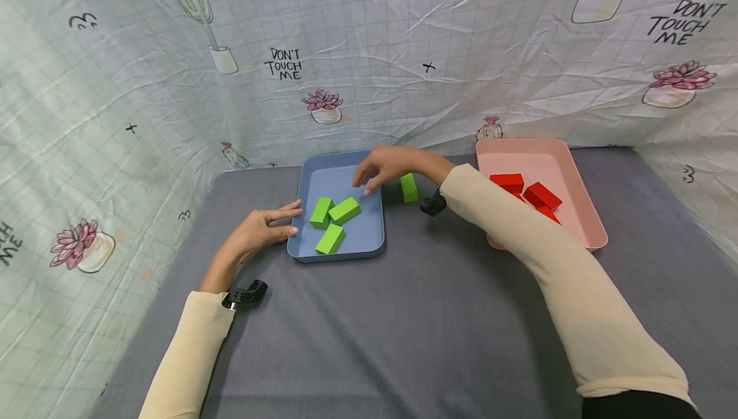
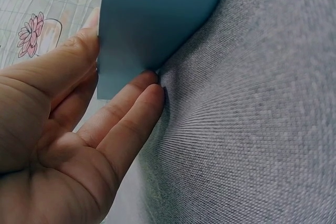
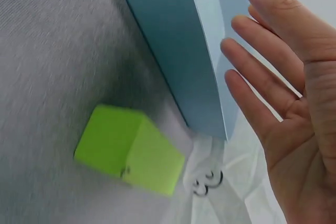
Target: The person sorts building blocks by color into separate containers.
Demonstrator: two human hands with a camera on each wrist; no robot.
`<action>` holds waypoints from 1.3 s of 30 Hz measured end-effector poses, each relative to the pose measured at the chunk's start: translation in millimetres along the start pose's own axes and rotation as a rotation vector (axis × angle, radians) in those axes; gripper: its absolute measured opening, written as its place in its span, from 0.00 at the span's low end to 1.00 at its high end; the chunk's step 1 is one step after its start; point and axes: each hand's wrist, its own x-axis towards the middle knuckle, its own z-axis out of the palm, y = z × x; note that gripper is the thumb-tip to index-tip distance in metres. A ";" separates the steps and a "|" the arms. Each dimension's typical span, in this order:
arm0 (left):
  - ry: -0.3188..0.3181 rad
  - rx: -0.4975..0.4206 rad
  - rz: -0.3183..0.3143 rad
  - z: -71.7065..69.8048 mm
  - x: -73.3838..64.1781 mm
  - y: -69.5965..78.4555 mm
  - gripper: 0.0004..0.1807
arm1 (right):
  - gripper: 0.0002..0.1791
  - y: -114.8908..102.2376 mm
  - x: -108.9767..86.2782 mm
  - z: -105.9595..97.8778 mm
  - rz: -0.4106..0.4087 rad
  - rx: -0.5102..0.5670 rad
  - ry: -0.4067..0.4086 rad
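Note:
A blue tray (image 1: pixel 369 239) sits on the grey cloth with three green blocks (image 1: pixel 344 211) inside it. My left hand (image 1: pixel 259 232) grips the tray's left side, its thumb at the rim and other fingers (image 2: pixel 149 98) against the outer wall near the base. Over the tray's right rim reaches my right hand (image 1: pixel 387 166), its fingers loosely bent and nothing between them. Another green block (image 3: pixel 128 148) lies on the cloth just outside the tray's right wall, below the right wrist.
A pink tray (image 1: pixel 594 236) with several red blocks (image 1: pixel 542 196) stands at the right, partly covered by my right sleeve (image 1: pixel 536 246). A printed cloth (image 1: pixel 403 86) hangs behind the table and on both sides. Each wrist wears a black camera mount (image 1: pixel 248 292).

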 end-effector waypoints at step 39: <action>0.019 0.002 -0.005 5.6 -5.5 2.1 0.31 | 0.18 -2.0 -93.8 26.6 0.204 -0.164 0.387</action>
